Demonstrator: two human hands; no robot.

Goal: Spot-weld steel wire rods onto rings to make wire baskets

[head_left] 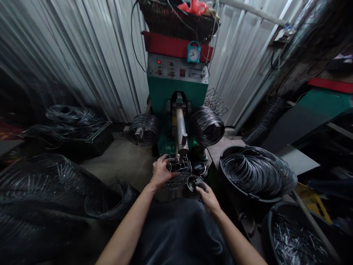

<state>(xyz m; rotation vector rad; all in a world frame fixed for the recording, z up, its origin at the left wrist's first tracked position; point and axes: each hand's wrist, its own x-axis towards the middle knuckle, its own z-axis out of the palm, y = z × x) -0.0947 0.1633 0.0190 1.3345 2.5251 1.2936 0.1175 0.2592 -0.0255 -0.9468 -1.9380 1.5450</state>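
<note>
A small wire basket (184, 166) sits under the welding arm (181, 129) of a green machine (162, 92). My left hand (162, 171) is closed on its left side, thumb and fingers around the wires. To the right, a shiny round dish (191, 183) stands close to the basket. The fingers of my right hand (207, 195) are bent together over the dish's right edge. Whatever lies between those fingertips is too dark and small to name. Another round dark container (199, 168) stands just behind the dish.
Wire coils (143, 129) hang on both sides of the machine. A tub of wire rings (256, 171) and a bucket of short metal pieces (298, 239) stand at right. Stacked wire hoops (49, 180) fill the left. A blue clock (193, 53) tops the control panel.
</note>
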